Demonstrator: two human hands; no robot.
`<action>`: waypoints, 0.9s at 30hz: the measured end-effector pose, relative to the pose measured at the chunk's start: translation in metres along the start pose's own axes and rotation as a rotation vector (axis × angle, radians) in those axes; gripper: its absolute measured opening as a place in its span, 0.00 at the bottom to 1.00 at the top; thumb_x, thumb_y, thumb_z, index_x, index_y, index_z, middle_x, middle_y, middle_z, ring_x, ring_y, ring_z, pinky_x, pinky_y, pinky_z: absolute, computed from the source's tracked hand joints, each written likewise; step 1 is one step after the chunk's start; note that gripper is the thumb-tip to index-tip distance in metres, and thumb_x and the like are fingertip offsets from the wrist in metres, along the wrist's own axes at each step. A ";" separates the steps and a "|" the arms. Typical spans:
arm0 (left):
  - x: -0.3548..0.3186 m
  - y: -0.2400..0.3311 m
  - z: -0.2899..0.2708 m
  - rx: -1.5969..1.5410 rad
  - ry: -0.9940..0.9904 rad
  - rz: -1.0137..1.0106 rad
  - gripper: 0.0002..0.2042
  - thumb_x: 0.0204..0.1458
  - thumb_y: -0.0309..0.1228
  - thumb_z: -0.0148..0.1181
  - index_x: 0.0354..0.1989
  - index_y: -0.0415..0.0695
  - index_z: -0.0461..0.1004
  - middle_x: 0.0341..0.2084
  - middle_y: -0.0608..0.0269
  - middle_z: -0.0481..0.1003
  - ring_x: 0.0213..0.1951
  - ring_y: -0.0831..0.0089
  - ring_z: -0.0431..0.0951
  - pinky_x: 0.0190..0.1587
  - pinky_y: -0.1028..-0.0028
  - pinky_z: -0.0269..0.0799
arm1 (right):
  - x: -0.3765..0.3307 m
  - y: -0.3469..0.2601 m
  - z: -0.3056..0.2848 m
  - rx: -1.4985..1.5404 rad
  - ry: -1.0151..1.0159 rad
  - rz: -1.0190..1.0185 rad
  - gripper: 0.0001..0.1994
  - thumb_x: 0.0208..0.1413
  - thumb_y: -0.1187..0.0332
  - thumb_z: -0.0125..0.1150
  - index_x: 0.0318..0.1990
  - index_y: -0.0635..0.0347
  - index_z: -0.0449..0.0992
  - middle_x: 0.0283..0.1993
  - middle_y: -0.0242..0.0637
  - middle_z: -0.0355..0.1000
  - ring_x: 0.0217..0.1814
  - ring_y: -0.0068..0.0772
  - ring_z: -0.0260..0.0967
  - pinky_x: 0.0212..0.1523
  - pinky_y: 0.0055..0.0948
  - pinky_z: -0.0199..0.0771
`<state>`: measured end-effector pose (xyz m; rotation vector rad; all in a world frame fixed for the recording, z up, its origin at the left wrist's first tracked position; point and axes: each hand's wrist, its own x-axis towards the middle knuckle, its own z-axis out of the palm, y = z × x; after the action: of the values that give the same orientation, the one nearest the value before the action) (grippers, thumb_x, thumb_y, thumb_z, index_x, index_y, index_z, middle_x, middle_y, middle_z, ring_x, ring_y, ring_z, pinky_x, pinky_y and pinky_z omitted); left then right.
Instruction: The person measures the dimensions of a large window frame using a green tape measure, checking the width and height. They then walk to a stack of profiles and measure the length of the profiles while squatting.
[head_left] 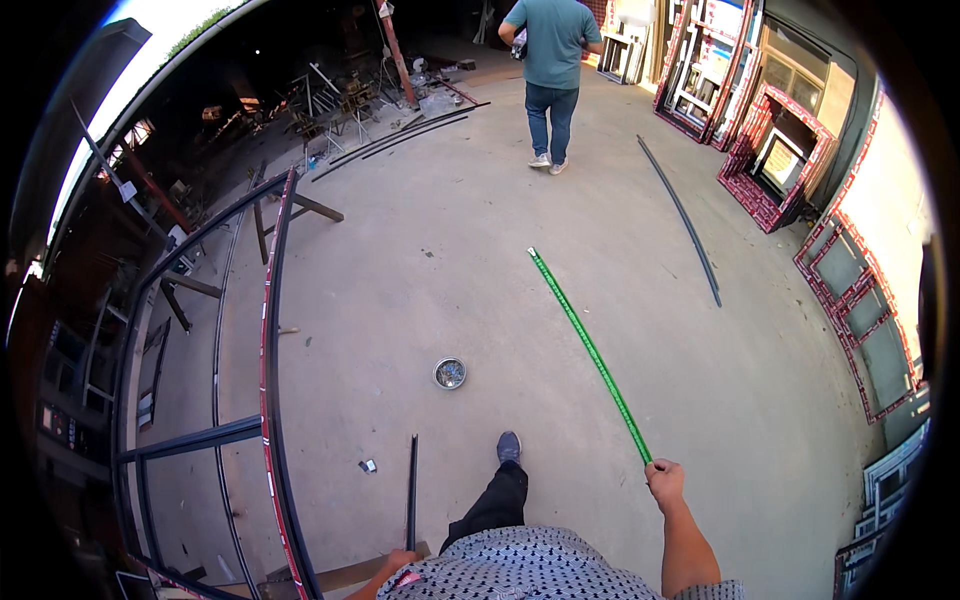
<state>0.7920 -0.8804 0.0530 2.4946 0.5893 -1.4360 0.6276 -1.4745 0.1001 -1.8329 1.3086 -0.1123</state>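
My right hand is closed around the near end of a long, narrow green strip with pale markings. The strip reaches forward and leftward over the floor to a whitish tip. At the lower edge, partly cut off by my shirt, my left hand is closed on the near end of a dark, slim bar that points straight ahead. Between the two hands my foot is stretched forward on the concrete.
A large dark window frame lies on trestles at my left. A round tin of small parts stands on the floor. Ahead walks a person in a teal shirt. A dark strip lies at right, near red-wrapped frames against the wall.
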 end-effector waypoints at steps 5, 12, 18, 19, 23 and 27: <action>0.066 0.072 -0.023 -0.099 -0.065 -0.032 0.18 0.44 0.38 0.69 0.35 0.35 0.80 0.29 0.50 0.80 0.34 0.59 0.82 0.35 0.60 0.75 | 0.077 -0.057 0.054 0.090 -0.061 0.006 0.10 0.54 0.69 0.61 0.24 0.65 0.79 0.17 0.29 0.68 0.18 0.21 0.62 0.19 0.30 0.62; 0.121 0.286 -0.134 -0.397 0.000 0.112 0.15 0.45 0.35 0.68 0.32 0.33 0.78 0.26 0.52 0.78 0.29 0.63 0.80 0.29 0.60 0.73 | 0.187 0.113 0.094 -0.199 0.012 -0.075 0.09 0.48 0.68 0.66 0.30 0.67 0.85 0.20 0.34 0.76 0.21 0.29 0.73 0.25 0.31 0.74; 0.121 0.442 -0.275 -0.472 0.236 0.275 0.19 0.41 0.33 0.67 0.36 0.27 0.78 0.28 0.43 0.79 0.31 0.55 0.82 0.34 0.59 0.75 | 0.250 -0.055 0.096 -0.228 -0.074 0.254 0.12 0.47 0.65 0.68 0.34 0.66 0.87 0.23 0.43 0.80 0.27 0.32 0.79 0.35 0.33 0.79; 0.124 0.467 -0.286 -0.472 0.277 0.334 0.19 0.41 0.33 0.67 0.35 0.28 0.77 0.28 0.43 0.79 0.31 0.55 0.82 0.34 0.58 0.75 | 0.266 -0.084 0.096 -0.213 -0.070 0.288 0.12 0.47 0.65 0.68 0.34 0.66 0.87 0.23 0.42 0.80 0.26 0.32 0.79 0.34 0.32 0.79; 0.154 0.538 -0.309 -0.578 0.340 0.356 0.17 0.43 0.32 0.67 0.35 0.28 0.77 0.27 0.45 0.79 0.30 0.56 0.82 0.33 0.59 0.75 | 0.385 -0.158 0.122 -0.069 -0.171 0.300 0.06 0.50 0.70 0.64 0.28 0.64 0.82 0.19 0.37 0.74 0.19 0.29 0.70 0.23 0.31 0.69; 0.145 0.591 -0.323 -0.598 0.238 0.278 0.15 0.43 0.31 0.67 0.30 0.28 0.77 0.26 0.48 0.80 0.29 0.59 0.81 0.31 0.60 0.74 | 0.534 -0.236 0.148 0.055 -0.263 0.255 0.08 0.52 0.76 0.60 0.22 0.62 0.76 0.15 0.31 0.66 0.10 0.26 0.59 0.11 0.30 0.55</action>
<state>1.3665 -1.2594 0.0787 2.1576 0.5773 -0.7283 1.1150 -1.8006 -0.0387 -1.5601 1.3233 0.2203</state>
